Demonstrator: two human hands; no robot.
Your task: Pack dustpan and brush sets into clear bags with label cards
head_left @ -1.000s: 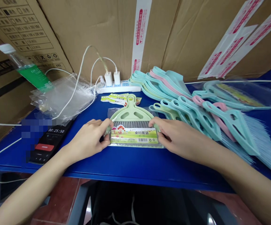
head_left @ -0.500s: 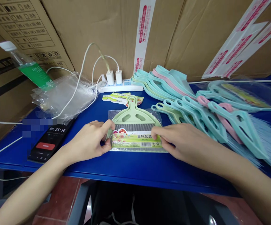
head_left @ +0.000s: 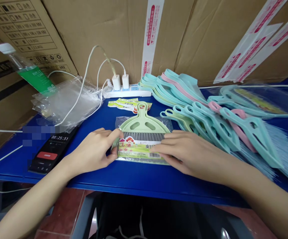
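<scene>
A pale green dustpan and brush set (head_left: 142, 124) lies in a clear plastic bag on the blue table, handle pointing away from me. Grey bristles (head_left: 144, 136) show above a printed label card (head_left: 134, 148). My left hand (head_left: 98, 147) pinches the left edge of the bagged set between thumb and fingers. Lying over the right part of the label card, my right hand (head_left: 181, 151) has its fingers stretched out flat and hides some of the print. Spare label cards (head_left: 124, 104) rest just behind the handle.
Dustpans (head_left: 174, 88) and brushes (head_left: 208, 126) in blue, green and pink are piled on the right, near a bagged set (head_left: 255, 99). On the left are clear bags (head_left: 71, 96), a phone (head_left: 50, 149) and a bottle (head_left: 32, 76). A power strip (head_left: 127, 94) stands behind.
My right hand has shifted left from the bag's right edge onto the label card, its fingers straightening. The left hand keeps its pinch.
</scene>
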